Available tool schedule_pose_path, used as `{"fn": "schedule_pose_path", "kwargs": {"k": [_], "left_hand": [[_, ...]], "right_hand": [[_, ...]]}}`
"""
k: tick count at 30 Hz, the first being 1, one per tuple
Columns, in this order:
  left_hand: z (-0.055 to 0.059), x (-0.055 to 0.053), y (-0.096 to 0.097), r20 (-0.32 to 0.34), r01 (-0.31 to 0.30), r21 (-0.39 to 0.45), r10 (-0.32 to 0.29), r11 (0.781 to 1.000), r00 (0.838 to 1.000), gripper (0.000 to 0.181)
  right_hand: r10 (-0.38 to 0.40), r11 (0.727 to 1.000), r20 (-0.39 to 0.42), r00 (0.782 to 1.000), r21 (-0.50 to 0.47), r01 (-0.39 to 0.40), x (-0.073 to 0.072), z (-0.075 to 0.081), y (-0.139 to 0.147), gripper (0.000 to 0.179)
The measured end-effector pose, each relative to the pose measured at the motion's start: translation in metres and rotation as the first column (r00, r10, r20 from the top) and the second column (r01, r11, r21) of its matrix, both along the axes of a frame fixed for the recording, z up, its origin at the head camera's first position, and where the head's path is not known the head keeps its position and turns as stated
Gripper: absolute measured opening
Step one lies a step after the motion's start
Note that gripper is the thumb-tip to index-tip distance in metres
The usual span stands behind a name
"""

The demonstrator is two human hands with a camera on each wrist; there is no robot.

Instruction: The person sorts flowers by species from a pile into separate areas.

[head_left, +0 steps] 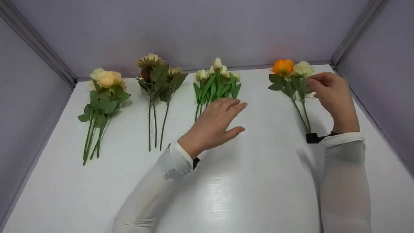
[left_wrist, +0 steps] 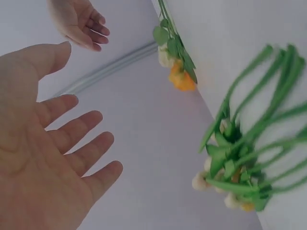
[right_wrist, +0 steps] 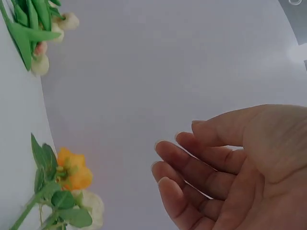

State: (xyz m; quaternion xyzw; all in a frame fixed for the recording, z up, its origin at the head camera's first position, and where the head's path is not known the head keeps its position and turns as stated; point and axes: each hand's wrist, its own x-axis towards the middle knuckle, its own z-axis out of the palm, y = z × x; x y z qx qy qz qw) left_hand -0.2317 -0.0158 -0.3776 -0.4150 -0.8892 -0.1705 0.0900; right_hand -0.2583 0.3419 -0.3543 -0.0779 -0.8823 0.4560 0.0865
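My left hand [head_left: 215, 124] hovers over the stems of the white tulips [head_left: 217, 82], fingers spread and nothing in its grasp. In the left wrist view its palm [left_wrist: 43, 153] faces the camera, apart from the tulips. At the right, my right hand [head_left: 336, 97] is raised beside an orange flower [head_left: 283, 67] and a cream-white rose [head_left: 303, 69]. Its fingers [right_wrist: 182, 163] bend loosely in the right wrist view, with a gap to both flowers and no object held. My left hand hides the lower tulip stems in the head view.
Peach and cream roses [head_left: 109, 79] lie at the far left of the white table [head_left: 258, 181]. Next to them are brownish flowers [head_left: 150, 61] with long dark stems. Grey-lilac walls [head_left: 207, 32] enclose the table at the back and both sides.
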Motion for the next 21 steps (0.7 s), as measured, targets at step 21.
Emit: {"fn": "schedule_pose_path", "kwargs": {"k": [21], "left_hand": [[-0.048, 0.015, 0.084, 0.087, 0.191, -0.2, -0.176, 0.961, 0.98, 0.057]], "right_hand": [[0.035, 0.888, 0.295, 0.955, 0.429, -0.165, -0.025, -0.059, 0.018, 0.033]]}}
